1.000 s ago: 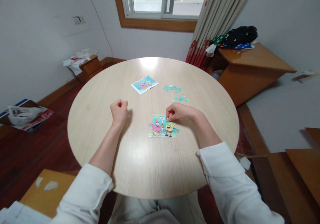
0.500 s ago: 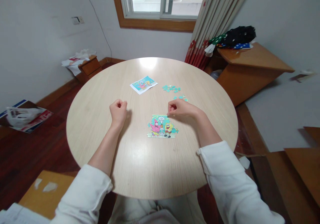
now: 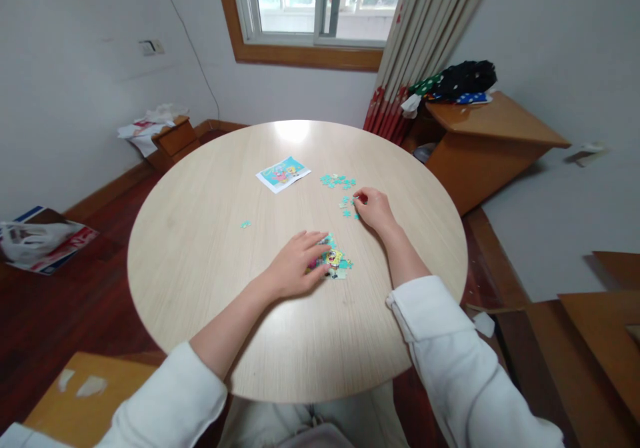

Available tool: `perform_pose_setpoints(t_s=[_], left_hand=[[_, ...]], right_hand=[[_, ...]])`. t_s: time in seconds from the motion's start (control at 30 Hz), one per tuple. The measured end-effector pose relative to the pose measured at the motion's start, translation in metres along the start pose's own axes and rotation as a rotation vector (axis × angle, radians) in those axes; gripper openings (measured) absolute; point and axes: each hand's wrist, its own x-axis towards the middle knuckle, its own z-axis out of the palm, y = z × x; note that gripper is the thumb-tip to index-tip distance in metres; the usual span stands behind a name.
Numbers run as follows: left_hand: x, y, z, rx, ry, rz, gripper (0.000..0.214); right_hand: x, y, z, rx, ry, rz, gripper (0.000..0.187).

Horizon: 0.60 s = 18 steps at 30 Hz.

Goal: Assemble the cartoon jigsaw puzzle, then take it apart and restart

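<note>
A partly built cartoon jigsaw [image 3: 337, 261] lies on the round wooden table [image 3: 210, 188]. My left hand [image 3: 296, 271] rests flat on the jigsaw's left part, fingers stretched out, covering much of it. My right hand [image 3: 373, 209] is farther back and to the right, fingers pinched among a few loose teal pieces [image 3: 346, 207]. Whether a piece sits in the pinch is hidden. A second cluster of teal pieces [image 3: 337, 181] lies beyond. One single teal piece [image 3: 245, 224] sits alone on the left of the table.
A printed reference picture [image 3: 283, 173] lies at the back of the table. A wooden side table [image 3: 493, 135] with dark clothes stands at the right by the curtain. A small cabinet [image 3: 173, 138] with papers stands at the left wall. A cardboard box [image 3: 80, 401] is near my left elbow.
My left hand opened from a fist and slid right onto the jigsaw, leaving one teal piece where it was. My right hand moved back from the jigsaw to the loose pieces.
</note>
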Motion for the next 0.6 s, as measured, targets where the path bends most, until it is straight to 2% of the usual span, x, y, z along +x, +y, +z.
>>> perform_pose_setpoints(t_s=[0.1,0.2,0.47,0.6], left_hand=[[-0.002,0.016,0.018,0.189,-0.150,-0.020,0.059],[-0.004,0.018,0.028,0.290,-0.195,-0.080,0.063],[0.001,-0.011,0.014,0.328,-0.144,-0.252,0.052],[0.002,-0.015,0.010,0.310,-0.094,-0.265,0.045]], right_hand=[[0.000,0.000,0.001,-0.005,0.017,-0.019,0.023],[0.001,-0.001,0.003,-0.013,0.002,-0.034,0.023],[0.000,0.003,0.014,-0.073,-0.046,-0.088,0.026],[-0.002,0.002,0.019,-0.104,-0.077,-0.128,0.026]])
